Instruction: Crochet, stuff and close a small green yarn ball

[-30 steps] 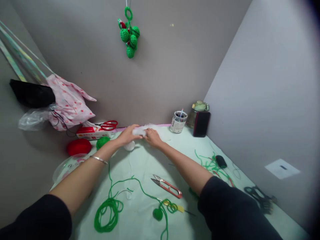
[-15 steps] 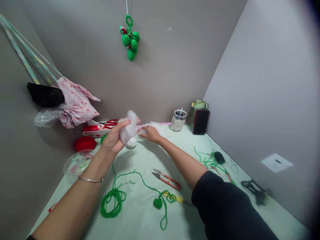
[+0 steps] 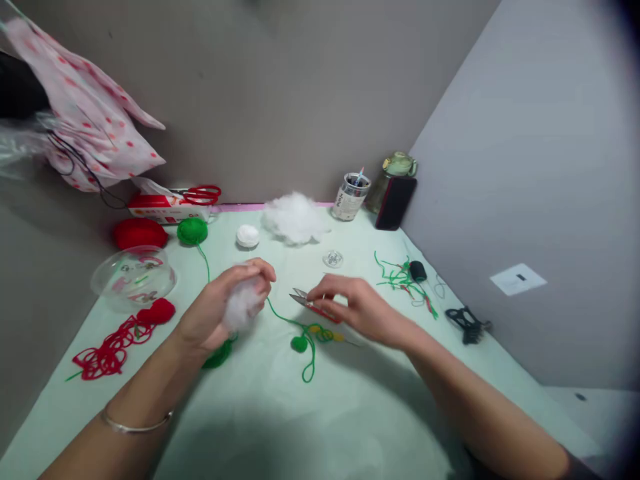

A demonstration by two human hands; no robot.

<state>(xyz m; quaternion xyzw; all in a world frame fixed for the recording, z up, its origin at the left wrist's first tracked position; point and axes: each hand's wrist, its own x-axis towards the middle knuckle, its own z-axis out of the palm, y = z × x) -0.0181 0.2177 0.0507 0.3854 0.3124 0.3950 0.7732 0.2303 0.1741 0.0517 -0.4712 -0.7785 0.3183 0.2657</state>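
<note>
A wad of white fibre stuffing (image 3: 243,307) rests in my left hand (image 3: 215,310), with the fingers curled round it. My right hand (image 3: 357,303) is over the red-handled thread snips (image 3: 303,299) on the table; its fingers are bent and apart, and whether they touch the snips is unclear. Just below lie a small green crocheted ball (image 3: 299,344) with a yarn tail and a yellow-handled crochet hook (image 3: 338,337). A coil of green yarn (image 3: 217,357) is partly hidden under my left hand. The loose stuffing pile (image 3: 296,219) sits at the back.
White (image 3: 247,236), green (image 3: 192,231) and red yarn balls (image 3: 140,233) stand at the back left, near a clear plastic bowl (image 3: 133,273) and tangled red yarn (image 3: 107,350). A tin (image 3: 351,198), phone (image 3: 396,203) and yarn scraps (image 3: 403,277) are to the right.
My right hand has left the stuffing pile and come nearer, over the snips. The left hand has come lower with its wad. The view has tilted down.
</note>
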